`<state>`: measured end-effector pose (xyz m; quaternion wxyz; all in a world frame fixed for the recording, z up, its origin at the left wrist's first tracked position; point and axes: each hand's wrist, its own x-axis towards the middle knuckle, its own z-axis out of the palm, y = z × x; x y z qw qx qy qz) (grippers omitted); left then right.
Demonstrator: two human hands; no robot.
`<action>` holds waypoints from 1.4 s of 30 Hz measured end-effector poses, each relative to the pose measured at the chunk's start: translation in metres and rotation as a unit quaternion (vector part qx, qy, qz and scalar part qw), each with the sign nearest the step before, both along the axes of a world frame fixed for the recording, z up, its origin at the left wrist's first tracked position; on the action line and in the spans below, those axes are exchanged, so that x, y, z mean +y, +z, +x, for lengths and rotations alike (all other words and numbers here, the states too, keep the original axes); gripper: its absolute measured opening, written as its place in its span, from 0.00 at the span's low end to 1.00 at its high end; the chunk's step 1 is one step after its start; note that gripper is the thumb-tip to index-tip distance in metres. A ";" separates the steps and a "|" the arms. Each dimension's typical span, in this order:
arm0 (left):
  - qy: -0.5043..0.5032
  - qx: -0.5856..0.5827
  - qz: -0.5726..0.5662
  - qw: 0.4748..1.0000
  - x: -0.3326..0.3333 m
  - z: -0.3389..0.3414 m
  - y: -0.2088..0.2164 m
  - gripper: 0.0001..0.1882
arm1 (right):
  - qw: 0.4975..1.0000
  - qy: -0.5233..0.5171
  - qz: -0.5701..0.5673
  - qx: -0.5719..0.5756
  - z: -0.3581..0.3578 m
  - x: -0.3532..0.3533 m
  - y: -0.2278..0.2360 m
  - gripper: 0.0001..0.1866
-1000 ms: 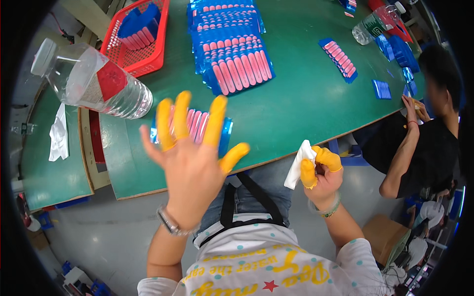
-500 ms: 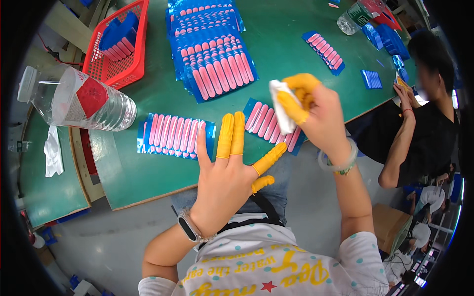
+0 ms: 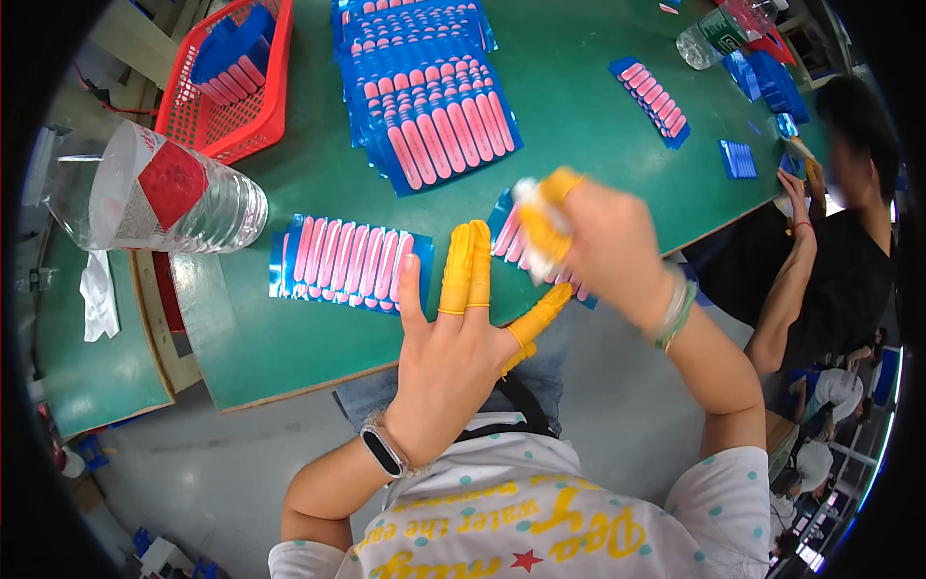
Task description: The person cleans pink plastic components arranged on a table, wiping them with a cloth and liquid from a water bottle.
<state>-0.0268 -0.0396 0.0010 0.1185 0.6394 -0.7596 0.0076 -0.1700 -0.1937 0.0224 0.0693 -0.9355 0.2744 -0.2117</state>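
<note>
My left hand (image 3: 449, 352) lies spread on the green table, with yellow finger cots on several fingers. Its bare little finger touches the right end of a blue sheet of pink rounded strips (image 3: 347, 259). The index finger reaches the near edge of a second blue sheet with pink strips (image 3: 503, 230). Over that sheet my right hand (image 3: 612, 241), blurred by motion, grips a crumpled white cloth or tissue (image 3: 536, 228) with yellow-covered fingers. Cloth and hand hide most of this sheet.
Overlapping blue sheets with pink strips (image 3: 449, 135) stand beyond my hands. At left are a red basket (image 3: 275, 96) and a large plastic bottle (image 3: 178, 198). A single sheet (image 3: 651, 101) lies farther right. A co-worker (image 3: 839, 222) sits at the right edge.
My right hand has moved left and slightly down with the white cloth, covering more of the second sheet. My left hand stays spread in nearly the same place.
</note>
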 end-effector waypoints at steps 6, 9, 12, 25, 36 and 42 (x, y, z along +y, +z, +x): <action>0.016 0.007 -0.001 1.000 -0.003 -0.002 0.002 0.44 | 0.995 -0.083 -0.057 0.008 -0.006 0.002 -0.005 0.12; 0.021 -0.014 0.018 1.000 -0.002 -0.003 0.003 0.43 | 0.999 0.015 -0.024 -0.028 -0.013 0.043 -0.004 0.11; 0.016 -0.011 0.016 1.000 -0.001 -0.004 0.006 0.44 | 0.993 -0.116 0.009 -0.006 -0.030 0.007 0.003 0.11; 0.028 -0.021 0.010 0.999 -0.004 -0.005 0.001 0.35 | 0.997 -0.061 -0.051 -0.001 -0.045 0.039 -0.009 0.13; 0.027 -0.027 0.009 0.999 -0.003 -0.006 0.003 0.36 | 0.998 -0.047 -0.003 -0.044 -0.059 0.044 -0.010 0.11; 0.020 -0.026 0.007 0.999 -0.003 -0.004 0.000 0.36 | 0.992 -0.061 -0.011 -0.110 -0.057 0.079 -0.032 0.15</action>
